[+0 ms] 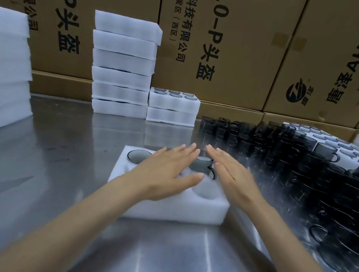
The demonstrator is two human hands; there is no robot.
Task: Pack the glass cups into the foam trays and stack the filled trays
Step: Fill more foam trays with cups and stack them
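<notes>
Cartons (236,39) back the steel table (58,152). Both hands, left (166,169) and right (230,179), hover flat, fingers straight, over the tray (162,206). One cup (202,166) sits proud; glass looks fragile, slippery, so hold the body.

Both flat hands, left hand (169,172) and right hand (230,179), hover over a foam tray (176,208) holding smoky glass cups (202,166)
</notes>
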